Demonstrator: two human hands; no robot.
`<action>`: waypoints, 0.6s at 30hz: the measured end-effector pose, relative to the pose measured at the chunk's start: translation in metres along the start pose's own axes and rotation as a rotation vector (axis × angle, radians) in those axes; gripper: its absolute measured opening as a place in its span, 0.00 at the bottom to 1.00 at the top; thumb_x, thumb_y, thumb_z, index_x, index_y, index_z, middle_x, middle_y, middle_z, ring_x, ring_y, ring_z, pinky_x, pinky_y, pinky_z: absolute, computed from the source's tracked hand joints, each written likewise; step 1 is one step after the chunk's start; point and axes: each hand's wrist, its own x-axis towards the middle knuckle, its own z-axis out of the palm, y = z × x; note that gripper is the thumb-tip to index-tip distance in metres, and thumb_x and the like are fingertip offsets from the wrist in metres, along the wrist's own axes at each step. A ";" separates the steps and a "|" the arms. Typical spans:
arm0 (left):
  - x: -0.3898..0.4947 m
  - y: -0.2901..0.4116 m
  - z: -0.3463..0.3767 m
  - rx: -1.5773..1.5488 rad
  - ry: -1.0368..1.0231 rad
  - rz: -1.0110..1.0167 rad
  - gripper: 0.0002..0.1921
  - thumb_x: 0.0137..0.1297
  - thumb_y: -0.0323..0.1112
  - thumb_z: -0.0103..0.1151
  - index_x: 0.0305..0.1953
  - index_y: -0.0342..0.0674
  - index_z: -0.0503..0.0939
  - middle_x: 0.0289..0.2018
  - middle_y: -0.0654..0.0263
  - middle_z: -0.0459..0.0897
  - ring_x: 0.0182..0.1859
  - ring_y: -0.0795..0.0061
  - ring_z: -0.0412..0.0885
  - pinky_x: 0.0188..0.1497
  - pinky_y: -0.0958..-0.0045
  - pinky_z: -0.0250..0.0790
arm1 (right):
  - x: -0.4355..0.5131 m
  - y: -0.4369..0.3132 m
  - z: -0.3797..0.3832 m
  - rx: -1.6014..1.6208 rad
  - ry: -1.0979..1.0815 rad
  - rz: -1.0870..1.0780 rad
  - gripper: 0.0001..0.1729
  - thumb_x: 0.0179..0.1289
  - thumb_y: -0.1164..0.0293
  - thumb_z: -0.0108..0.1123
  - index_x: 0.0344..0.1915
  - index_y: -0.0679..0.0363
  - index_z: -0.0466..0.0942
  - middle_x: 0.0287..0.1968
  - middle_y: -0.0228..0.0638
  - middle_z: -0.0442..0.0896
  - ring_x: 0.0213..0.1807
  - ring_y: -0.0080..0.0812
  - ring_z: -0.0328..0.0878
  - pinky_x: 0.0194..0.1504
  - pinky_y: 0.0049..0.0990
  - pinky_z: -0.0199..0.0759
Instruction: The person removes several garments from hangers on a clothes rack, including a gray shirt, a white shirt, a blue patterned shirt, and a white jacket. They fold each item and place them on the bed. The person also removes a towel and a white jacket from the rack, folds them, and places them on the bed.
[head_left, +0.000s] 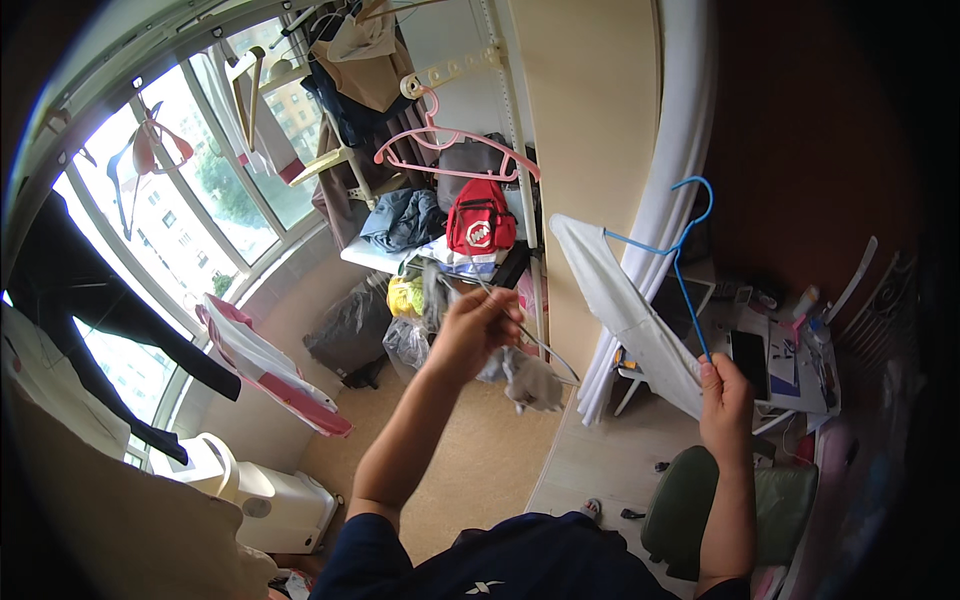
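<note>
My left hand (480, 330) is raised near the middle of the view, its fingers closed on a thin grey wire hanger (555, 356). Greyish cloth (534, 379) shows just below that hand; whether it hangs from the wire is unclear. On the right, my right hand (724, 390) grips a lower corner of a blue hanger (684, 255), its hook pointing up. A white garment (630, 311) hangs on this hanger and slants down to my right fingers. Beyond my hands, an empty pink hanger (457, 150) hangs from a cream wall bracket (457, 71).
A shelf (375, 255) holds a red bag (481, 217) and folded blue clothing (405, 219). Clothes hang by the windows at left, above a white appliance (281, 510). At right stand a white curtain (675, 135), a cluttered desk (814, 375) and a green chair (679, 510).
</note>
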 end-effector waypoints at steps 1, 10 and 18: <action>-0.003 -0.018 0.007 0.005 -0.040 -0.061 0.13 0.82 0.39 0.50 0.51 0.34 0.78 0.35 0.64 0.85 0.30 0.77 0.84 0.33 0.77 0.79 | -0.018 0.002 0.011 0.025 0.021 0.077 0.10 0.79 0.70 0.54 0.42 0.67 0.78 0.24 0.36 0.73 0.26 0.23 0.68 0.29 0.27 0.62; -0.022 -0.164 0.075 0.005 -0.399 -0.437 0.15 0.82 0.38 0.48 0.55 0.31 0.77 0.39 0.59 0.87 0.32 0.73 0.84 0.35 0.73 0.78 | -0.144 0.047 0.068 -0.017 0.145 0.299 0.06 0.73 0.74 0.58 0.44 0.65 0.79 0.33 0.46 0.81 0.32 0.44 0.80 0.34 0.36 0.71; -0.067 -0.241 0.152 0.088 -0.635 -0.618 0.18 0.82 0.40 0.48 0.59 0.30 0.76 0.46 0.59 0.87 0.28 0.77 0.82 0.31 0.75 0.76 | -0.245 0.059 0.028 0.209 0.163 0.481 0.12 0.79 0.73 0.53 0.58 0.61 0.77 0.41 0.30 0.80 0.40 0.22 0.73 0.43 0.25 0.70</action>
